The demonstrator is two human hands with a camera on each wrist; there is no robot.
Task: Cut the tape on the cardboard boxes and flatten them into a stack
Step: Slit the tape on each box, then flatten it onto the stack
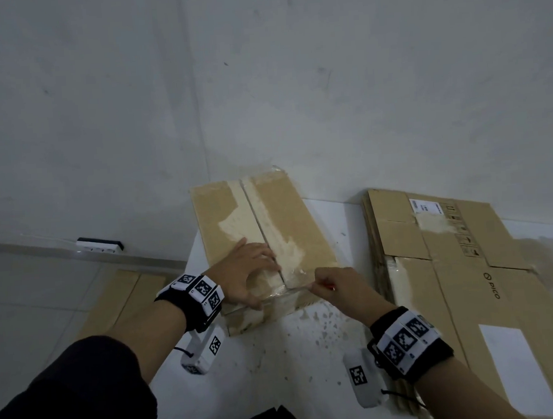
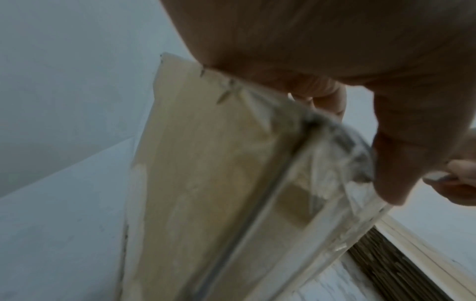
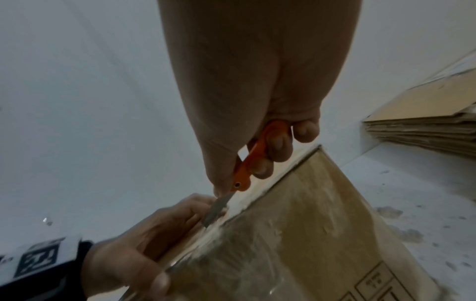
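We have the box (image 1: 264, 243) lying flat on the counter (image 1: 298, 348), straight ahead of both hands. Its long axis runs away from us toward the wall, and the taped centre seam (image 1: 259, 223) follows that same line. Our left hand (image 1: 250, 276) rests on the near end of the lid just left of the seam, fingers spread and fairly straight, thumb hooked over the near edge, pressing rather than gripping. Our right hand (image 1: 343, 289) sits just right of the seam at the near edge, fingers curled round an orange-handled knife (image 3: 247, 167) whose blade (image 3: 216, 209) points at the seam close beside the left fingers. The right hand is the nearer to the tape, so we judge the cut should travel along the seam away from us, with the left fingers kept clear of it. The pile of flattened boxes (image 1: 469, 277) lies beyond the right hand.
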